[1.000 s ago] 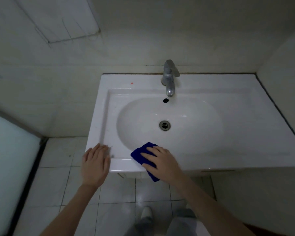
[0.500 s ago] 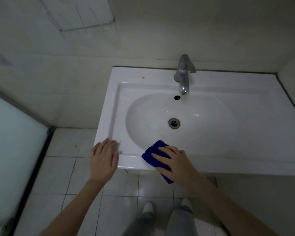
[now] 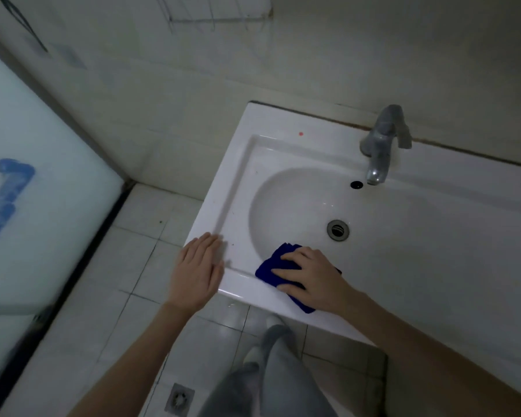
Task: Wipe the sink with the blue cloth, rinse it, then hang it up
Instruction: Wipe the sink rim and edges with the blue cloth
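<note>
Pale walls (image 3: 328,61) meet white floor tiles (image 3: 151,266) with dark grout. A frosted glass panel (image 3: 51,191) stands at the left, a wire rack (image 3: 220,18) hangs at the far side, and a floor drain (image 3: 179,398) lies near. The light is dim.

Glossy sink, matt cloth, dull metal

The sink (image 3: 271,123) looks like smooth white glazed ceramic, with glints along its rim. The blue cloth (image 3: 263,273) is soft, matt fabric. The faucet (image 3: 379,145) and drain ring (image 3: 337,230) are grey metal, dull rather than mirror-bright. The floor tiles (image 3: 151,212) shine faintly, and the frosted panel (image 3: 57,206) is translucent.
</note>
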